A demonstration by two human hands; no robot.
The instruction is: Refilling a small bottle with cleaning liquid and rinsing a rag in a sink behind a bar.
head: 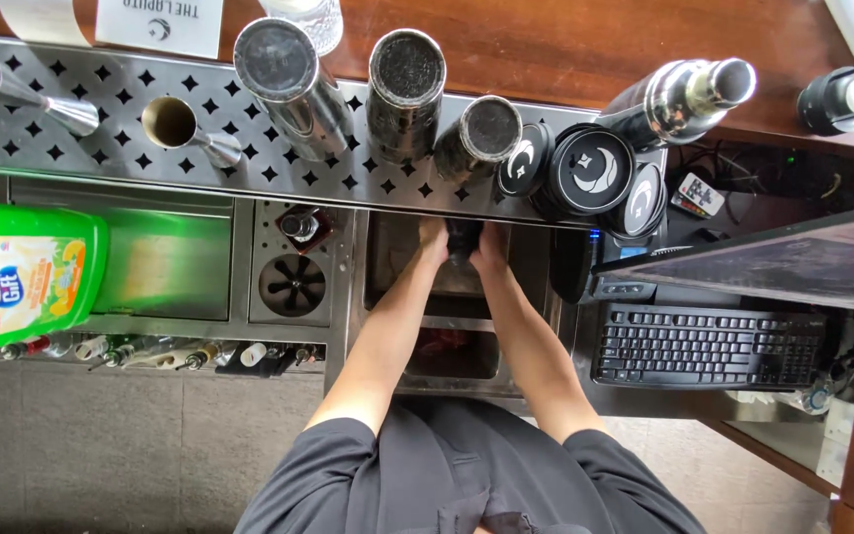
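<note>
A dark object, possibly a cup or shaker part though shadow hides its form, sits between your two hands at the far end of the steel sink, just below the perforated drip tray; your left hand presses its left side and your right hand its right, both curled around it in a grip. Above, on the tray, three steel shaker tins lie tilted side by side; two jiggers rest to their left; black round lids and a steel cocktail shaker lie to their right. Left of the sink stands a glass rinser; a green detergent bottle fills the near left edge; a black keyboard lies to the right under a dark shelf.
</note>
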